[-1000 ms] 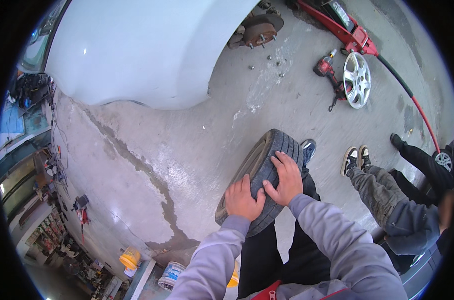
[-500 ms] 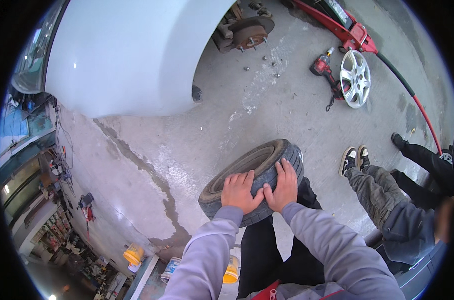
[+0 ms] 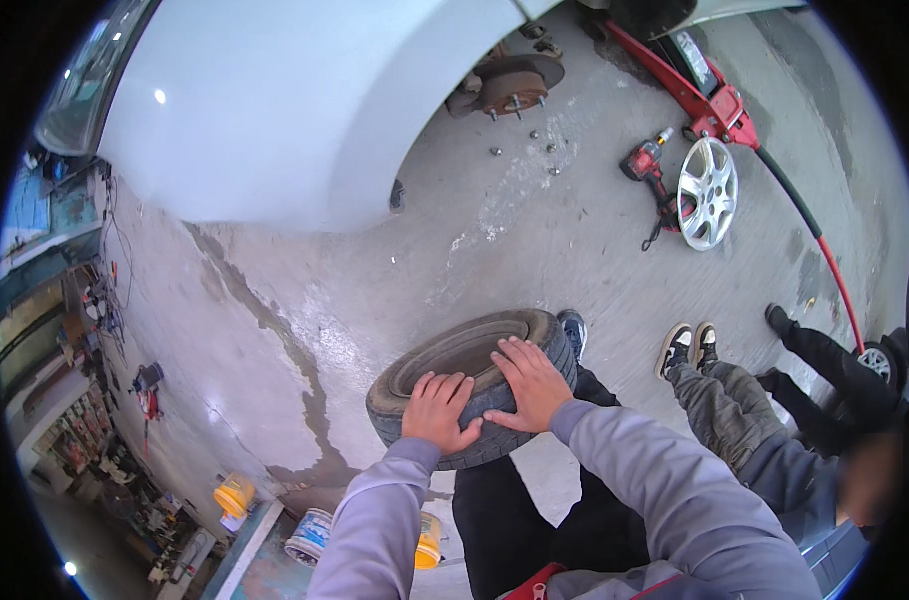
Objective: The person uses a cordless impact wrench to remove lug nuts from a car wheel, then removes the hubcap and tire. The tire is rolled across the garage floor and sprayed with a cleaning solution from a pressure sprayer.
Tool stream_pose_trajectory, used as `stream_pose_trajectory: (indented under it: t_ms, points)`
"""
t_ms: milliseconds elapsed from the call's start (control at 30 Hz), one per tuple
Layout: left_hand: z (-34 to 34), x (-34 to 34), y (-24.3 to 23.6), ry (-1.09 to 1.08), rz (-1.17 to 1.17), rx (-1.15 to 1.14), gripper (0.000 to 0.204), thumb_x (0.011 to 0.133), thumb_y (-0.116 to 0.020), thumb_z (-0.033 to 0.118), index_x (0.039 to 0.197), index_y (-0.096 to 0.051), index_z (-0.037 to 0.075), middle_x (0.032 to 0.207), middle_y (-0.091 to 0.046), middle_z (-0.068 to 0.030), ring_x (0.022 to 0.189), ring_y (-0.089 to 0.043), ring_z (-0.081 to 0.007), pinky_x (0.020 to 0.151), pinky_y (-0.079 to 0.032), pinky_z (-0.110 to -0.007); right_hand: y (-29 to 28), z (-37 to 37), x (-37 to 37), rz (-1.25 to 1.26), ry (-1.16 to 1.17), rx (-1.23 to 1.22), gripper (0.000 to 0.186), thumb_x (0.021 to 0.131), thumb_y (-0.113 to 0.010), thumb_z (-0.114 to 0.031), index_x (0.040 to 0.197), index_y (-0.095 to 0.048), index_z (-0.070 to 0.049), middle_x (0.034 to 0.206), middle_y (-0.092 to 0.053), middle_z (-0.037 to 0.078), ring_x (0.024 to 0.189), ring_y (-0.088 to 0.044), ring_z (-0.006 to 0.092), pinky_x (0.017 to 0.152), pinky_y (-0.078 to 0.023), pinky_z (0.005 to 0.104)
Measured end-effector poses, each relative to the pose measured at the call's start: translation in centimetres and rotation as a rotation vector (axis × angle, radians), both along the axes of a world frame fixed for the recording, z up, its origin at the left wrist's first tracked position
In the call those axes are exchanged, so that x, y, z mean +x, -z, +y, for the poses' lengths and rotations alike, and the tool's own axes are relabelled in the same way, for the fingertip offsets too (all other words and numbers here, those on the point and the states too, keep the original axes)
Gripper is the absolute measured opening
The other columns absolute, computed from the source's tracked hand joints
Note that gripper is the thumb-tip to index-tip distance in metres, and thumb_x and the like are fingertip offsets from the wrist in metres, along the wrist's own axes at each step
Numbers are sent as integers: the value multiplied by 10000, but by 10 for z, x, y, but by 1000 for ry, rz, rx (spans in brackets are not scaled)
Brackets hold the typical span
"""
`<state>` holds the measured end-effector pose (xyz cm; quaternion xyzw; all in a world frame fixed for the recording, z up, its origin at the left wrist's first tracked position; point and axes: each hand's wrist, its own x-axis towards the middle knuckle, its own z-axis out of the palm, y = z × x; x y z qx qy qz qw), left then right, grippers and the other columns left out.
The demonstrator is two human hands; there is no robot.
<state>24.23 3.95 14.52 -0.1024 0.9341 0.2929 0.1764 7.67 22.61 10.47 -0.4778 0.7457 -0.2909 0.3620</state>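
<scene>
A worn car wheel [image 3: 484,388] with a black tyre is tilted in front of my legs, its dark hollow side facing up and away from me. My left hand [image 3: 439,408] holds the near tread, fingertips reaching the sidewall's edge. Beside it, my right hand [image 3: 531,384] grips the tyre with its fingers curled over the upper edge and its thumb pointing toward the left hand. The wheel's underside, and where it touches the floor or my legs, are hidden.
Ahead stands a white car [image 3: 275,110] with a bare rusty hub [image 3: 513,92]. Several lug nuts [image 3: 552,148] lie nearby. To the right are a red impact wrench [image 3: 652,175], a silver wheel cover [image 3: 708,194] and a red floor jack [image 3: 720,112]. Another person [image 3: 720,400] is at right.
The wheel has turned and tipped so its hollow side faces up more. My right hand's fingers have shifted over its edge, and the hands are slightly farther apart. My view has shifted.
</scene>
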Motion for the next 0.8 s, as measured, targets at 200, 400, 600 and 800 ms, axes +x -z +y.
stream_pose_trajectory:
  t_ms: [200, 400, 600, 800]
  points:
    - [-25, 32, 1, 25, 73, 17, 709, 768, -782, 446, 1356, -661, 69, 1375, -633, -164, 1293, -584, -343, 1210, -363, -555, -5, -11, 27, -39, -73, 80, 941, 827, -813, -597, 1487, -525, 9, 1517, -498, 261, 1488, -395, 444, 1280, -261, 567]
    - [-69, 67, 3, 125, 118, 41, 721, 778, -779, 467, 1384, -661, 96, 1403, -609, -195, 1354, -554, -352, 1266, -317, -538, -26, -35, 80, 107, -32, 127, 946, 845, -796, -602, 1484, -496, 27, 1452, -514, 242, 1385, -462, 446, 1211, -326, 568]
    - [-120, 129, 9, 33, 175, -71, 798, 829, -750, 487, 1497, -566, 89, 1473, -565, -212, 1440, -482, -358, 1307, -237, -518, -39, -70, 150, 224, -68, 219, 969, 836, -798, -587, 1490, -492, 60, 1436, -540, 261, 1344, -491, 429, 1154, -357, 544]
    - [-113, 233, 23, -918, 324, -323, 762, 917, -722, 364, 1523, -472, -25, 1527, -508, -232, 1414, -466, -418, 1259, -261, -583, -40, -128, 228, 396, 22, 188, 944, 836, -804, -546, 1479, -488, 68, 1428, -559, 273, 1331, -497, 457, 1157, -347, 554]
